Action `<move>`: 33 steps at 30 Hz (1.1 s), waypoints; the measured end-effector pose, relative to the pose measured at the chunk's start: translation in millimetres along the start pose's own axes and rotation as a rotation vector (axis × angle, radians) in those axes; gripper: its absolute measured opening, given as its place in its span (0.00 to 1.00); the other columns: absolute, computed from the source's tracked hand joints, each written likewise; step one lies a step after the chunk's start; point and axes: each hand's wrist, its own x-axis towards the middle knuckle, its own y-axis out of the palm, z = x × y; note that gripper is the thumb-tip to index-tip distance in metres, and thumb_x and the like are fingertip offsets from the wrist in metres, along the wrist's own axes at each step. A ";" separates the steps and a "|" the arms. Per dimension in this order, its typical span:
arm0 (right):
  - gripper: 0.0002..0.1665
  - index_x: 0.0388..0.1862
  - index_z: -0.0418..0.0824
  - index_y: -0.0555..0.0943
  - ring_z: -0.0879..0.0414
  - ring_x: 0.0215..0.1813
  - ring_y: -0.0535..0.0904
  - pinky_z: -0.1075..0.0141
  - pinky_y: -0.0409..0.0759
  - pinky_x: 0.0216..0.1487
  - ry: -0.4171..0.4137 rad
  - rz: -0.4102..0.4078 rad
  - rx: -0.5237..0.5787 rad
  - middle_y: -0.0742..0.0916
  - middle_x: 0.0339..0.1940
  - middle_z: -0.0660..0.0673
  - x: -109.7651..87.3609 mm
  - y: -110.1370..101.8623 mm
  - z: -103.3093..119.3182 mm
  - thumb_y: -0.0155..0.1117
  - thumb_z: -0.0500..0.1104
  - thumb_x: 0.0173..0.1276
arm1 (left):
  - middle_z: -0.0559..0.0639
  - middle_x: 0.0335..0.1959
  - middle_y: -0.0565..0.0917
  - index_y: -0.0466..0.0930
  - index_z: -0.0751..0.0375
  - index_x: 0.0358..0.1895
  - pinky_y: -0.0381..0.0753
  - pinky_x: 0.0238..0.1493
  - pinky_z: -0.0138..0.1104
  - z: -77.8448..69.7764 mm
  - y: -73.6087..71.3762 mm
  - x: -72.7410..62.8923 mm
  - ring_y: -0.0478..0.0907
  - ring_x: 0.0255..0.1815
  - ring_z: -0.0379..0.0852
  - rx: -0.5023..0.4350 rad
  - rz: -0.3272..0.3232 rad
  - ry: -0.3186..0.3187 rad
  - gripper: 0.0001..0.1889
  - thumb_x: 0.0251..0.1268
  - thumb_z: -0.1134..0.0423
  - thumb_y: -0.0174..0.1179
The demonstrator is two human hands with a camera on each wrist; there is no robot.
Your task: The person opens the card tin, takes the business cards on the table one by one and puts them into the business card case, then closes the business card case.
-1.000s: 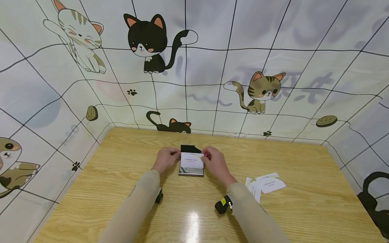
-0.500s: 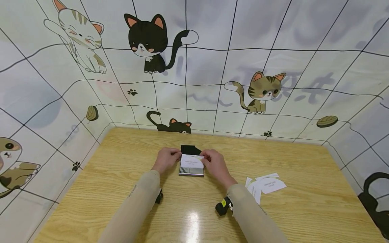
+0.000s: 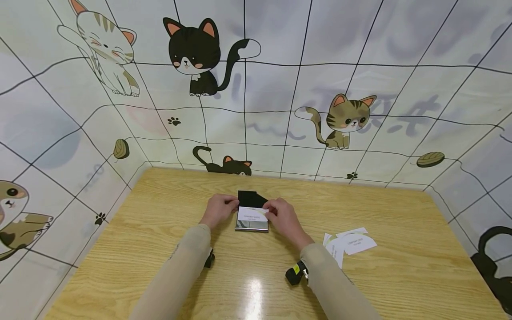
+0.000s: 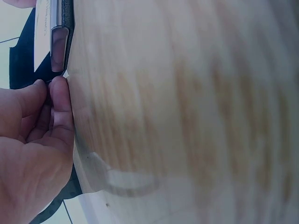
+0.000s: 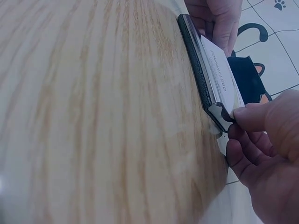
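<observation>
A business card case [image 3: 252, 226] lies on the table with its black flap [image 3: 248, 198] folded back, away from the person. A white business card [image 3: 252, 214] sits partly in the metal pocket, its printed logo upward. At the case's left side, my left hand [image 3: 218, 210] pinches the edge by the flap between thumb and forefinger; the left wrist view shows this hand [image 4: 37, 135] near the pocket's end. My right hand [image 3: 285, 218] pinches the card's right edge. In the right wrist view its thumb rests on the card [image 5: 222, 74], beside the case's open end [image 5: 219, 114].
Several loose business cards [image 3: 354, 242] lie overlapping on the wooden table [image 3: 404, 266], right of the right forearm. A wall [image 3: 272, 89] with printed cats stands behind the table. A black wrist camera [image 3: 295, 273] hangs under the right sleeve.
The business card has slid toward the person, deeper into the metal pocket, and more black flap shows behind it. My right hand has moved slightly nearer with it; my left hand has stayed put.
</observation>
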 end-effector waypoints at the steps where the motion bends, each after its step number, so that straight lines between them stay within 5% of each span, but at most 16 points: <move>1: 0.08 0.39 0.36 0.87 0.56 0.33 0.74 0.67 0.74 0.36 -0.007 0.000 -0.001 0.81 0.30 0.46 -0.4 -0.1 0.0 0.71 0.26 0.64 | 0.57 0.42 0.91 0.90 0.66 0.50 0.87 0.45 0.36 0.2 0.0 0.0 0.89 0.38 0.44 0.000 0.001 0.000 0.10 0.74 0.66 0.63; 33: 0.06 0.38 0.37 0.89 0.55 0.36 0.77 0.62 0.80 0.41 0.013 0.101 -0.039 0.82 0.34 0.46 -1.8 -6.6 3.2 0.70 0.28 0.66 | 0.52 0.35 0.91 0.91 0.65 0.49 0.85 0.46 0.39 -1.7 -2.6 -2.4 0.86 0.36 0.42 0.019 0.006 0.004 0.10 0.74 0.65 0.63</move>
